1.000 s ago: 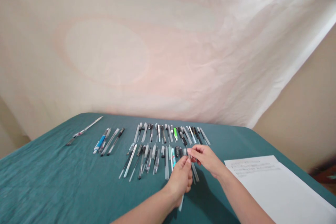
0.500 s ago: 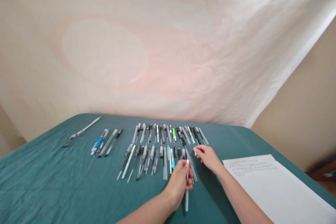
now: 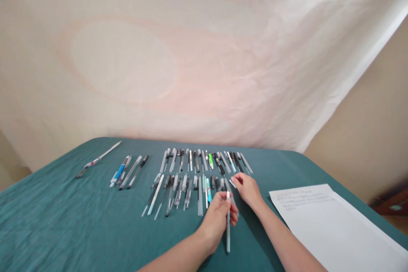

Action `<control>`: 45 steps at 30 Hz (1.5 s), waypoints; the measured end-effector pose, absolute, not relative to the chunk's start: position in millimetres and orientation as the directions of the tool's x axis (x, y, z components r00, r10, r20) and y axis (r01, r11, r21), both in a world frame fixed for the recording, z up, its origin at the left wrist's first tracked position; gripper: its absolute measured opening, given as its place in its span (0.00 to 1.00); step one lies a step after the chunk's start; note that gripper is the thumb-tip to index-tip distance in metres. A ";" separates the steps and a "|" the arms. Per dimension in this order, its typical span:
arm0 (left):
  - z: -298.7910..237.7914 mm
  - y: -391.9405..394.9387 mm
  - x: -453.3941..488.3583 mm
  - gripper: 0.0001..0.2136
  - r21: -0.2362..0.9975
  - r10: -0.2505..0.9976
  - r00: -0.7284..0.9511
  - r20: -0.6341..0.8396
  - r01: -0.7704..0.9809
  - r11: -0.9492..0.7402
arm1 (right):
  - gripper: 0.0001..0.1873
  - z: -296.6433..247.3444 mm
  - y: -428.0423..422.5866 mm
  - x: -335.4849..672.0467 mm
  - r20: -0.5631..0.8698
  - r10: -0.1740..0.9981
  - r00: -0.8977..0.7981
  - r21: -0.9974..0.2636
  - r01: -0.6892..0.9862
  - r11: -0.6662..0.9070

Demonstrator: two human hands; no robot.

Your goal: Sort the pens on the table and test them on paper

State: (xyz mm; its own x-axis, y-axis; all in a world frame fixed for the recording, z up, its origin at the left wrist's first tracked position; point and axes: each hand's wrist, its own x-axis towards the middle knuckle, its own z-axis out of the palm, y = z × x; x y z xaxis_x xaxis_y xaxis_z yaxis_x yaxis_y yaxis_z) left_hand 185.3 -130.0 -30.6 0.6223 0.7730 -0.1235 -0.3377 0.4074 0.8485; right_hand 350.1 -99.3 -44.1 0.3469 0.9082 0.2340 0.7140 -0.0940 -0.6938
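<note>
- Left hand (image 3: 219, 214) is gripping a white pen (image 3: 228, 231), with the fingers curled tight round the upper barrel.
- The pen is running near vertical in view. Its top end is poking out above the thumb and its lower end is pointing back toward the person.
- The pen is sitting over the teal cloth, just in front of the right end of the near row of pens (image 3: 178, 191), around mid-table.
- Right hand (image 3: 247, 189) is sitting just beside the left hand, on its right. I cannot tell whether the two are touching.
- The right thumb and forefinger are narrowing into a pinch on a small pale piece (image 3: 232, 183), which is too small to identify.
- That piece is hanging at the right end of the near row, close to the pen's top end.
- The pens in the near row are lying side by side, roughly parallel, mostly clear, white and black, with one turquoise.
- The far row of pens (image 3: 197, 160) is lying just behind, same layout, with one bright green pen (image 3: 211, 161) in it.
- A group of four pens (image 3: 130, 170) is lying apart to the left, including a blue one.
- A lone long pen (image 3: 98, 159) is lying further left, angled, near the far edge.
- A paper sheet (image 3: 331, 225) is lying flat to the right of the right forearm, showing a few printed lines at its top.
- The table (image 3: 47, 221) is wearing the teal cloth, and a pale backdrop sheet (image 3: 191, 59) is hanging behind it.
</note>
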 end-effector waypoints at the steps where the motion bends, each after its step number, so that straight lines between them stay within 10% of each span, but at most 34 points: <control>1: -30.1 -129.5 185.3 0.10 0.849 0.774 0.621 -0.125 -0.336 0.407 | 0.15 -43.3 -99.3 351.1 0.234 0.910 0.343 -0.691 0.717 -0.092; 30: -25.1 -125.2 182.5 0.09 0.844 0.791 0.607 -0.078 -0.382 0.376 | 0.23 -27.2 -105.2 348.9 0.165 0.944 0.287 -0.606 0.784 -0.133; 36: -20.3 -124.0 181.7 0.11 0.826 0.803 0.595 -0.047 -0.429 0.366 | 0.22 4.9 -119.9 327.4 -0.067 0.990 0.122 -0.945 0.312 -0.102; 45: -12.9 -127.0 180.8 0.15 0.849 0.822 0.563 -0.086 -0.391 0.357 | 0.16 20.7 -126.6 313.2 -0.054 0.990 0.134 -0.992 0.106 -0.068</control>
State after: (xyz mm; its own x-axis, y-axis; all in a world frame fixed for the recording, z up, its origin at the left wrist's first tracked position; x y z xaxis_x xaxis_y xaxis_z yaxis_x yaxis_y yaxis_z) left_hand 180.8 -127.0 -12.9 0.5630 0.8220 -0.0862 -0.3906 0.3566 0.8487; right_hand 313.2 -126.6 20.7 0.1339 0.9896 -0.0535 0.1064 -0.0680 -0.9920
